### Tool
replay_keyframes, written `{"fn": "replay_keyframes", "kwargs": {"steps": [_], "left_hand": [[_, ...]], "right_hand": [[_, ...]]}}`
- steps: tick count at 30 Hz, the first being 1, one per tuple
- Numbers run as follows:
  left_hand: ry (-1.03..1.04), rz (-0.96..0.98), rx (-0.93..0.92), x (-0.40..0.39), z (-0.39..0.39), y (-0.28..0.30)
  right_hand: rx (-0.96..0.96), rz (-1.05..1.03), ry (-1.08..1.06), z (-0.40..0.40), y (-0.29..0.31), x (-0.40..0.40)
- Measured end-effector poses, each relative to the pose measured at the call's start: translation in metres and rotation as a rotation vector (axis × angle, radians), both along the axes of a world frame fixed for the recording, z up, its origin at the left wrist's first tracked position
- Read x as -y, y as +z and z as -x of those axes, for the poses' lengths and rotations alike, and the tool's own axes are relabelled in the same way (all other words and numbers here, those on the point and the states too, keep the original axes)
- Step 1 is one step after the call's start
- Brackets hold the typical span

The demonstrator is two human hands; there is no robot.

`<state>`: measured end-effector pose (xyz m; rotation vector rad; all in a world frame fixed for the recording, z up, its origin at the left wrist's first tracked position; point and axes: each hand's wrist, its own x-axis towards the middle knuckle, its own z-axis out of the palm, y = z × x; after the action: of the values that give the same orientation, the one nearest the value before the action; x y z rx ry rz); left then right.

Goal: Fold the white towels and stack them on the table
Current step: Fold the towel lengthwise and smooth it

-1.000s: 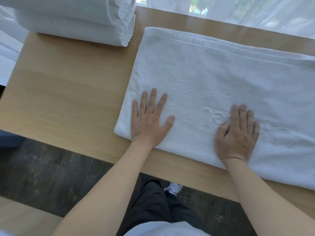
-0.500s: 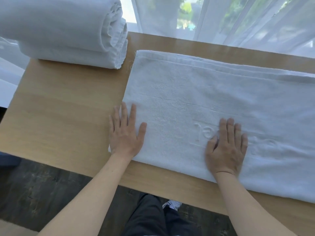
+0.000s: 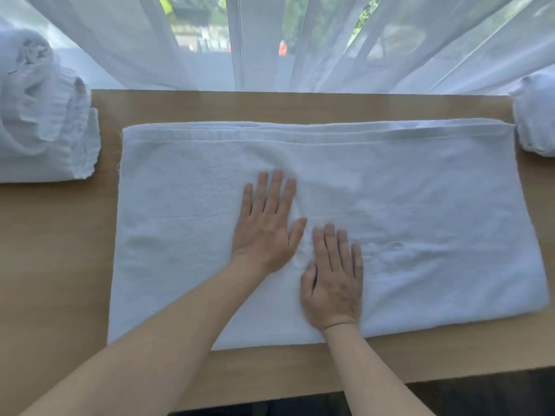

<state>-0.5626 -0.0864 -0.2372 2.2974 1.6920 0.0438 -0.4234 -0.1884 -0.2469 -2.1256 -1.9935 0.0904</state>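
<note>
We press our flat left hand [image 3: 265, 232] and right hand [image 3: 333, 283], fingers straight toward twelve o'clock, smoothing the half-folded white terry towel [image 3: 420, 211] for folding.

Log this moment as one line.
left hand flat on towel | right hand flat on towel | folded stack at left

The folded stack [image 3: 45, 130] and another towel [image 3: 537, 115] are cut off by the frame edges.

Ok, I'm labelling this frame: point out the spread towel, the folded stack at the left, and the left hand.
spread towel [image 3: 420, 190]: head view, bare upper right area.
folded stack [image 3: 45, 139]: head view, its front face.
left hand [image 3: 265, 229]: head view, back of hand.
</note>
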Motion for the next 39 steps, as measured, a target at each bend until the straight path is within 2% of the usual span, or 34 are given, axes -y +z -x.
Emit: {"fn": "replay_keyframes", "kwargs": {"steps": [9,11,15,20,23,27,29,39], "left_hand": [[-0.01,0.007,-0.011,-0.017,-0.024,0.001],[-0.011,-0.003,-0.038,-0.015,-0.025,0.004],[0.078,0.061,-0.074,-0.009,-0.036,0.012],[0.095,0.08,-0.127,0.008,-0.103,0.012],[0.188,0.094,-0.127,0.009,-0.131,0.01],[0.271,0.03,-0.054,0.007,-0.129,0.005],[0.281,-0.002,-0.057,0.007,-0.128,0.001],[0.278,-0.058,-0.11,0.007,-0.128,0.001]], "right_hand": [[-0.068,0.008,-0.001,-0.001,0.005,-0.001],[-0.181,0.024,-0.022,-0.002,0.009,-0.003],[-0.55,0.011,-0.084,-0.021,0.025,-0.021],[-0.65,-0.056,0.038,-0.059,0.041,-0.081],[-0.543,0.005,0.151,-0.086,0.042,-0.107],[-0.226,0.26,0.188,-0.122,0.025,-0.128],[-0.086,0.309,0.232,-0.134,0.018,-0.132],[-0.03,0.252,0.224,-0.163,0.016,-0.158]]}}
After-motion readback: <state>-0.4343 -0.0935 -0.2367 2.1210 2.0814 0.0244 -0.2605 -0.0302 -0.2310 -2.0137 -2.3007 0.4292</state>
